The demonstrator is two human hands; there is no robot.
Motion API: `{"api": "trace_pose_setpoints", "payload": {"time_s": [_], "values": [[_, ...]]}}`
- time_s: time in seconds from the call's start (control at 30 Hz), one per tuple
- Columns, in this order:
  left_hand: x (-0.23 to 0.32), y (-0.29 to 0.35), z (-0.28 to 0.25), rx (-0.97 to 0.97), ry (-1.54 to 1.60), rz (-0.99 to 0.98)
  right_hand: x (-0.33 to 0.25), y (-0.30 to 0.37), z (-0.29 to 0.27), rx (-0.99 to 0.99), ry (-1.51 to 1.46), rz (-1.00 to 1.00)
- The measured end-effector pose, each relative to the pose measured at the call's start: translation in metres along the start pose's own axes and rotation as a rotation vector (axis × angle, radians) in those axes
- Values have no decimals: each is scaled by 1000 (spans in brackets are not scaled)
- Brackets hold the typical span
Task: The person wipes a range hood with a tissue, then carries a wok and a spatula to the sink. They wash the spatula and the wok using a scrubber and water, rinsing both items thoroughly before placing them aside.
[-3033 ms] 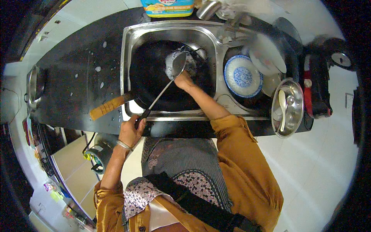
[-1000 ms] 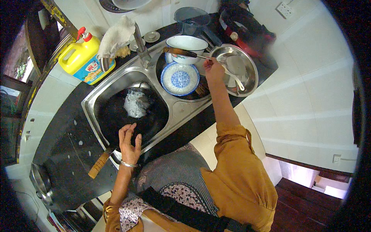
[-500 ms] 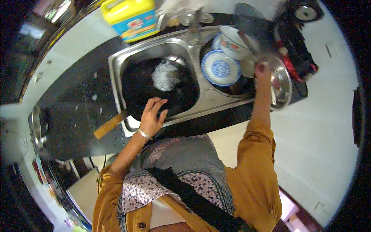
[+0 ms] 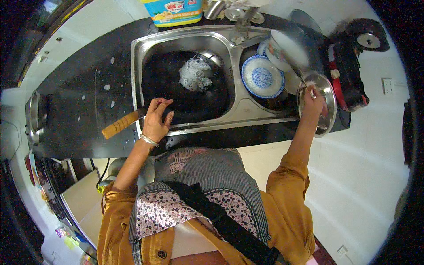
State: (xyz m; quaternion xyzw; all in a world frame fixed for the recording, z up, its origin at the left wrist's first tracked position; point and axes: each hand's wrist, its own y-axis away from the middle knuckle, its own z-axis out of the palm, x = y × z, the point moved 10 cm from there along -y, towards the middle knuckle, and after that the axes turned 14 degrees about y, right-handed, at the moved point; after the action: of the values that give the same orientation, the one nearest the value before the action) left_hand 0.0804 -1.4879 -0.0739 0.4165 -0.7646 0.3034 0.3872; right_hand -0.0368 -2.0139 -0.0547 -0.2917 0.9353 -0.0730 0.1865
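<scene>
A black wok [image 4: 194, 108] sits in the left sink basin, white suds [image 4: 194, 73] in its middle. Its wooden handle [image 4: 121, 124] juts out over the left rim. My left hand [image 4: 157, 119] hovers beside the handle's inner end, fingers loosely bent, thumb apart, holding nothing. At the right, my right hand [image 4: 313, 104] is closed around the end of a slim, long-handled utensil [image 4: 297, 70]; its far end blurs against a white bowl [image 4: 278, 51], so its kind is unclear. Beneath that hand is a round steel basin [image 4: 327, 115], with something pale and reddish inside.
The right sink basin [image 4: 247, 102] holds a blue-patterned plate [image 4: 262, 77] and the bowl. The tap [image 4: 242, 27] rises behind the divider. A yellow-and-blue jug [image 4: 179, 15] stands at the back. White flecks [image 4: 107, 87] dot the black counter [image 4: 66, 106]. A black-and-red object [image 4: 342, 79] lies right.
My left hand has shifted left, toward the wok's handle. My right hand has moved slightly right and down, and the utensil now shows in its grip. The whole view has shifted a little.
</scene>
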Motion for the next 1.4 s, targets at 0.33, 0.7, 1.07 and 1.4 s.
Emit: {"api": "trace_pose_setpoints", "payload": {"time_s": [0.33, 0.7, 1.07, 1.4], "values": [[16, 10, -103, 209, -531, 20, -213, 154, 110, -636, -1010, -274], [-81, 71, -151, 270, 127, -667, -302, 285, 352, -722, 404, -1236], [-99, 76, -146, 371, 481, -791, -283, 246, 332, -220, 232, -977], [-85, 62, -148, 352, 346, -649, -432, 336, 310, -532, -738, -1115]]}}
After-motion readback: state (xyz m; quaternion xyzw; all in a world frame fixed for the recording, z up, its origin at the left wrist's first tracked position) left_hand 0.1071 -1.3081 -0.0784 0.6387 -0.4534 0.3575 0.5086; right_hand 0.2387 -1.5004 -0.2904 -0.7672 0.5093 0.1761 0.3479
